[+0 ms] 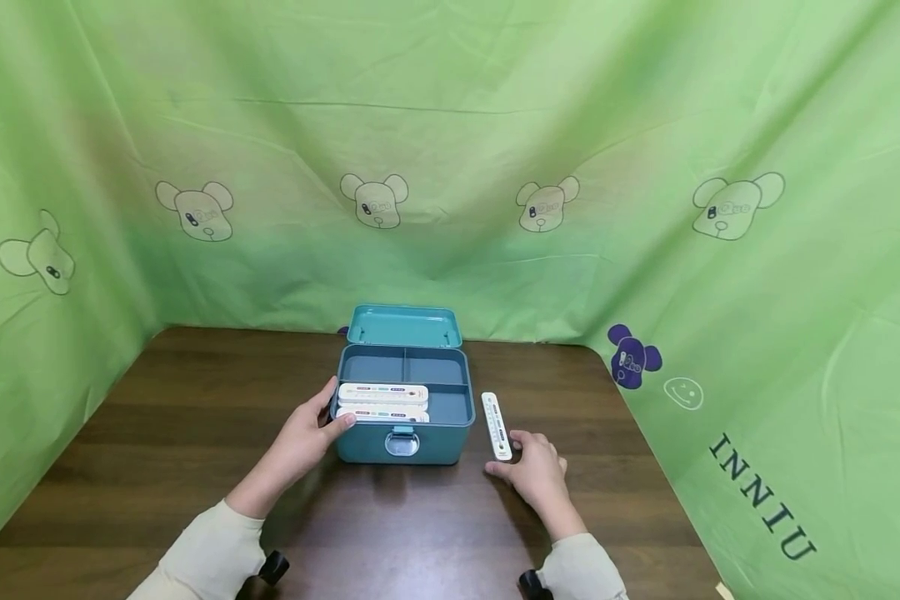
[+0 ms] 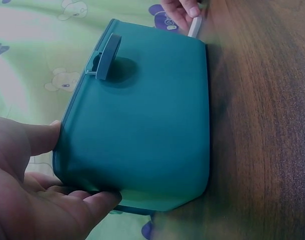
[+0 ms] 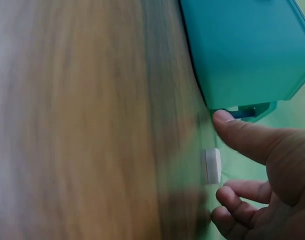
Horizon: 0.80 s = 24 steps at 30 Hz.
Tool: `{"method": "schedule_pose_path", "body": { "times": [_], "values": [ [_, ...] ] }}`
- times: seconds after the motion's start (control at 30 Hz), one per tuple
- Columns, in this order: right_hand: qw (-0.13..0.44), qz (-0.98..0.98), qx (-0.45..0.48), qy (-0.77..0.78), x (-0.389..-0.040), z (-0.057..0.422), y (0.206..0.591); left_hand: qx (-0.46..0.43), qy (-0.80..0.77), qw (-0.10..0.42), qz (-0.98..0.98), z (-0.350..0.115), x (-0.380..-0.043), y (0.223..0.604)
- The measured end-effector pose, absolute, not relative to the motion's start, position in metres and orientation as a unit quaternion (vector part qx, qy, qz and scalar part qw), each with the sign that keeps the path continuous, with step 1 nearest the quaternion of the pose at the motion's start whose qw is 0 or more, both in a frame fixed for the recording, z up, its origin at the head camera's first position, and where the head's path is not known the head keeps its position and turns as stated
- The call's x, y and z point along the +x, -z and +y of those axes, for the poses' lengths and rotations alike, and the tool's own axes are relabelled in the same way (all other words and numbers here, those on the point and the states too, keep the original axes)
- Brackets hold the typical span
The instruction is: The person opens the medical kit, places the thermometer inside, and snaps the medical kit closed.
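A teal storage box (image 1: 360,448) stands with its lid raised at the back. Several flat white thermometers (image 1: 382,394) with printed scales lie in its front compartment, toward the left. My left hand (image 1: 303,435) grips the box's left front corner, thumb at the front rim and fingers along the side wall. To the right of the box, one more white thermometer (image 1: 497,427) lies lengthwise on the table. Around its near end my right hand (image 1: 536,473) holds thumb and fingers apart; the right wrist view shows the thermometer's end (image 3: 213,166) between them, with gaps on both sides.
The box's open lid (image 1: 405,326) leans back near the green curtain (image 1: 450,267), which surrounds the wooden table (image 1: 217,392) at the back and sides. Two smaller compartments (image 1: 373,364) fill the back of the box. A clasp (image 1: 402,443) hangs on its front.
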State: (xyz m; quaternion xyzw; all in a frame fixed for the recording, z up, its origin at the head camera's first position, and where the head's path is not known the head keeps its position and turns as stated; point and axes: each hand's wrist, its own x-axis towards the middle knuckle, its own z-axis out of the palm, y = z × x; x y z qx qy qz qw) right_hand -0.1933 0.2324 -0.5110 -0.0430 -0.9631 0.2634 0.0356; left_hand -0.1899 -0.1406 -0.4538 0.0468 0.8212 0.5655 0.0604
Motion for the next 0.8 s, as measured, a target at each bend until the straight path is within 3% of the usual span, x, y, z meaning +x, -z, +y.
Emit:
{"method": "schedule_pose_path", "body": {
  "times": [0.8],
  "values": [
    [0.012, -0.961, -0.102, -0.256, -0.207, 0.220, 0.504, 0.048, -0.572, 0.054, 0.817, -0.140, -0.190, 0.457]
  ]
}}
